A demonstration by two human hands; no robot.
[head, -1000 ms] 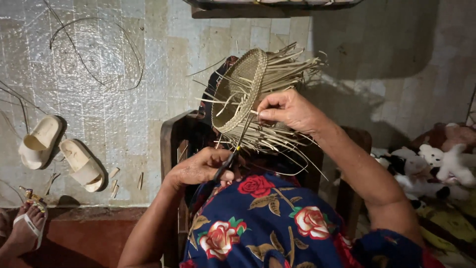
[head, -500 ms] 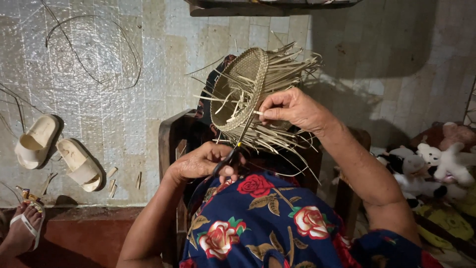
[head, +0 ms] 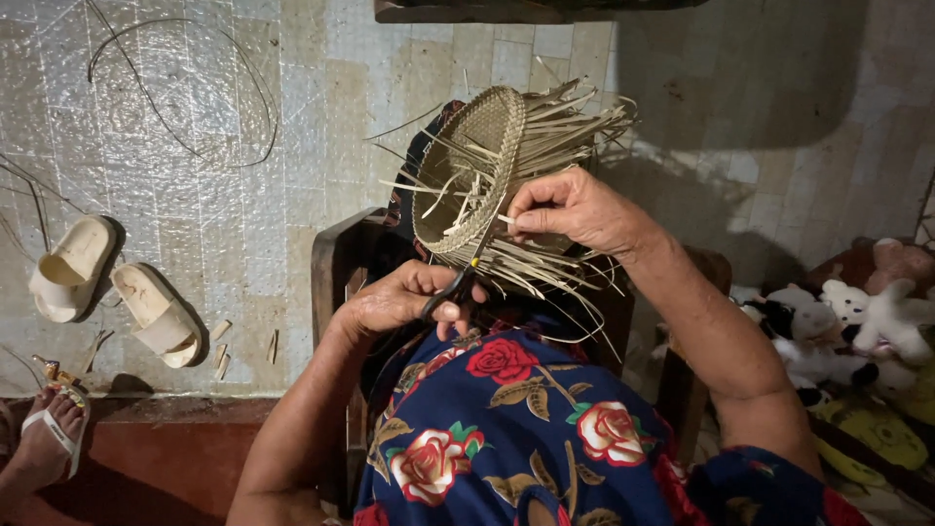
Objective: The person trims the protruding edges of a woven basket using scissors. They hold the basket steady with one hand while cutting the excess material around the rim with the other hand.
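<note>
At the far left a foot in a white sandal rests on the red step; it is another person's foot; above it two pale slippers lie on the tiled floor, with small strip bits beside them; a thin loop of fibre lies higher up on the floor.

Next comes a dark wooden chair; the left hand sits just in front of it; its grip is clenched around the black handles of the scissors, and the blades point up at the basket.

The basket is half woven and held up on its side over the lap, above the flower dress; loose straws stick out from it to the right and down.

The right hand is just right of the basket; its fingers pinch one straw near the rim, so the grip is shut on it.

At the far right, soft toys lie in a heap on the floor.
</note>
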